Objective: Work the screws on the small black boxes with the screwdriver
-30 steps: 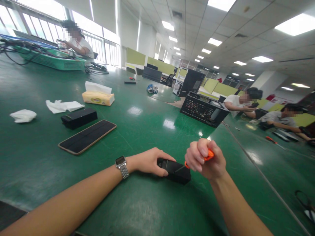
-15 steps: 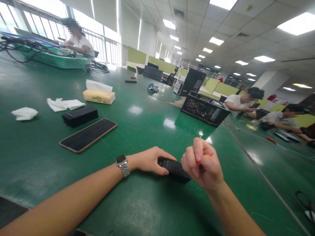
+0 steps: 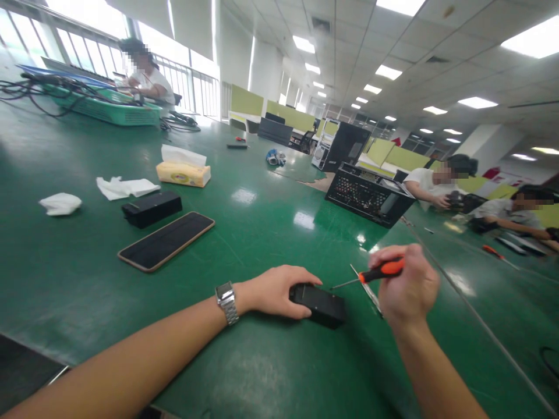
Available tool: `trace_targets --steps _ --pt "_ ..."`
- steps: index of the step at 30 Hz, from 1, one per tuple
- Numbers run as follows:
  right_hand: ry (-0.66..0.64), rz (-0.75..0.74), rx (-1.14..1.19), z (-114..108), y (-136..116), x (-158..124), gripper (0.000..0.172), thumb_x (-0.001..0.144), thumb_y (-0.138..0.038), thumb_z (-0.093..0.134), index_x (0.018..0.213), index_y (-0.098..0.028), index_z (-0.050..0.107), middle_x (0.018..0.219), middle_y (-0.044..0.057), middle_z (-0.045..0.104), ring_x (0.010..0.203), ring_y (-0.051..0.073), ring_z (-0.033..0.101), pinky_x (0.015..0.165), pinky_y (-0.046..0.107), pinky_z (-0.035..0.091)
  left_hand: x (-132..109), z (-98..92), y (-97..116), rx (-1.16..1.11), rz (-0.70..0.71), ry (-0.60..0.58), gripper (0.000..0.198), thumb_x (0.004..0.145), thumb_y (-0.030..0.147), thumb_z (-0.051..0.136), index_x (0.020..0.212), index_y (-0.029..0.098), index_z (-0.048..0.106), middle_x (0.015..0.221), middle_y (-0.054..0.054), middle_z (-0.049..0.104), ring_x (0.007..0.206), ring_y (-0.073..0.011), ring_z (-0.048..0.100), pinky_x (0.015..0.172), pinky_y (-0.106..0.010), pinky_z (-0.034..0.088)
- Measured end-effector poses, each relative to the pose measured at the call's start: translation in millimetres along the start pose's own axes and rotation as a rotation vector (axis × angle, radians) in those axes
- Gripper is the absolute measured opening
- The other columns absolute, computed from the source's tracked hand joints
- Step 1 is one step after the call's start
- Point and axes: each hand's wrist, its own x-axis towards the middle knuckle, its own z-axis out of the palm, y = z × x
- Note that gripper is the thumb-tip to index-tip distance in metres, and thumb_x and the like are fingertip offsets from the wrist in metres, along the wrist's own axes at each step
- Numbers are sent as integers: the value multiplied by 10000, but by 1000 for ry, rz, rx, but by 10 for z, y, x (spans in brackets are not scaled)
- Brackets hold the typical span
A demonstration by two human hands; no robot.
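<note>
I can read no word, number or brand anywhere. The tissue pack [image 3: 198,176] to my left bears an oval label [image 3: 180,177] on its front, but its print is too small and blurred for me to make out. Far off on the right I see a red sign [image 3: 491,173] with reddish marks beside it, too distant to spell. A red pointed shape [image 3: 396,141] shows above the partitions [image 3: 408,160]; I cannot tell whether it carries lettering. The box [image 3: 326,308] in my left hand [image 3: 279,291] shows a few pale specks, none legible as characters.
</note>
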Motion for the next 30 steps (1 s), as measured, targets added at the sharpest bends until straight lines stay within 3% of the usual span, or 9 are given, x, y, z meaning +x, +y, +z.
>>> trace_targets --steps 2,4,7,11,14,17,20,25,30 --pt "258 -129 -178 -208 116 22 486 935 -471 397 583 -194 588 545 10 556 503 145 528 545 300 429 27 93 52 66 2 56 541 728 420 738 1207 201 613 1136 -75 645 1017 -243 594 886 -306 441" --pt "246 -186 -321 -406 221 -56 460 944 -448 388 638 -188 613 592 25 581 547 159 550 559 305 429 58 177 92 109 -6 86 479 748 439 720 1153 197 641 1090 -73 662 998 -242 601 871 -310 444" --pt "-157 -245 -360 -616 318 -308 287 923 -339 451 754 -201 637 710 43 636 680 194 609 640 335 468 83 224 110 117 -34 135 410 725 374 744 1081 187 665 1035 -60 676 958 -229 609 838 -297 445" --pt "-631 -302 -342 -676 315 -590 80 819 -178 574 866 -221 622 819 47 653 813 220 620 764 390 493 68 158 74 42 -73 176 366 680 319 773 1000 166 680 973 -42 676 894 -201 610 801 -278 442" --pt "-868 -262 -426 -611 298 -649 92 781 -153 619 847 -216 607 850 54 653 867 223 602 823 408 485 58 114 46 -15 -138 223 312 689 281 758 966 160 682 932 -27 672 851 -181 603 770 -264 437" --pt "-989 -140 -490 -546 316 -630 55 821 -163 586 817 -211 612 851 56 659 870 213 592 797 390 485 67 114 32 -46 -185 244 295 684 247 745 959 165 680 929 -18 669 842 -175 597 754 -258 432" --pt "-945 -88 -452 -551 356 -585 95 872 -185 541 834 -212 624 882 60 675 882 204 598 837 397 471 81 135 29 -60 -208 242 303 673 240 741 959 166 674 915 -15 661 827 -175 591 734 -257 432" --pt "-673 -79 -527 -702 481 -473 109 886 -239 546 860 -212 649 873 62 682 848 206 610 790 370 474 92 140 35 -145 -157 252 193 721 239 685 896 159 672 968 -38 661 891 -183 599 820 -281 451" --pt "-473 -32 -658 -820 599 -392 171 881 -306 549 797 -199 653 834 61 683 791 208 594 698 336 461 77 102 49 -1 -86 219 421 692 281 733 1094 200 637 1055 -55 649 970 -217 574 881 -331 444"
